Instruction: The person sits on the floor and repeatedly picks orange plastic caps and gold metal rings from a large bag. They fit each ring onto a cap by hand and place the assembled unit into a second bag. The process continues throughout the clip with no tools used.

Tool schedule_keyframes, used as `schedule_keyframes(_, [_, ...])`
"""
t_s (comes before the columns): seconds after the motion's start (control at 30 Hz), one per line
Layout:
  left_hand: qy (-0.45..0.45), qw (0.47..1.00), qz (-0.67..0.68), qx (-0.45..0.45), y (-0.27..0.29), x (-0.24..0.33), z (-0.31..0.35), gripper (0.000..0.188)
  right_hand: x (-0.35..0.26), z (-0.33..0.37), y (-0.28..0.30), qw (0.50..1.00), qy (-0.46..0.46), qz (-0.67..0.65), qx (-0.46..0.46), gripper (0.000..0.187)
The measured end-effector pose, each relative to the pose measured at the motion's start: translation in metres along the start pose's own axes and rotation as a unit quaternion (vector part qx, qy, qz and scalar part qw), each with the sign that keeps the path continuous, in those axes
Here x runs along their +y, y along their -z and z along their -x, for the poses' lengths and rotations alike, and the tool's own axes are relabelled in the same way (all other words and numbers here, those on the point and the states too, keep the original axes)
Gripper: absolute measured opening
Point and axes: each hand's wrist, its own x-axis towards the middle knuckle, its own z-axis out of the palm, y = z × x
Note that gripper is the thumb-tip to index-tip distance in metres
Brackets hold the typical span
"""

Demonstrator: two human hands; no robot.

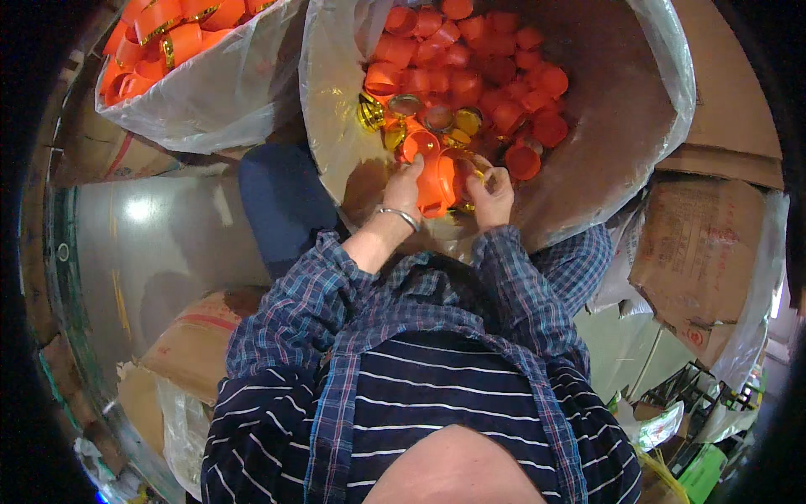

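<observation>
My left hand [403,189], with a metal bangle at the wrist, is closed around orange plastic cup-shaped pieces [434,186] bunched together. Close on their right, my right hand [494,200] has its fingers curled in a pinch. A bit of gold shows by those fingertips, but what they grip is too small to make out. Both hands are over the near side of a carton lined with a clear plastic bag [625,126]. Past them lie shiny gold round pieces [369,112] and a heap of red-orange cup-shaped pieces [495,71].
At the upper left, a second plastic-lined container [197,107] holds orange pieces with gold bands [180,44]. A brown carton [701,252] stands to the right, another [197,340] at the lower left. A green object [703,473] lies at the lower right.
</observation>
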Motion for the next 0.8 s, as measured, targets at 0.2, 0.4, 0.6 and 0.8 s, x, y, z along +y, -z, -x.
schedule_keyframes(0.2, [0.079, 0.989, 0.104, -0.064, -0.004, -0.002, 0.03, 0.031, -0.046, 0.037, -0.012, 0.979, 0.159, 0.098, -0.082, 0.044])
schedule_keyframes(0.4, [0.05, 0.985, 0.019, -0.161, -0.007, 0.014, 0.05, 0.042, -0.066, 0.047, -0.015, 0.921, 0.249, 0.285, -0.093, 0.068])
schedule_keyframes(0.6, [0.074, 0.984, 0.013, -0.162, -0.003, 0.021, 0.062, 0.04, -0.069, 0.048, -0.02, 0.992, 0.09, -0.017, -0.086, 0.049])
schedule_keyframes(0.8, [0.019, 0.993, -0.036, -0.107, -0.008, 0.017, 0.061, 0.036, -0.072, 0.053, -0.024, 0.971, 0.183, 0.146, -0.055, 0.048])
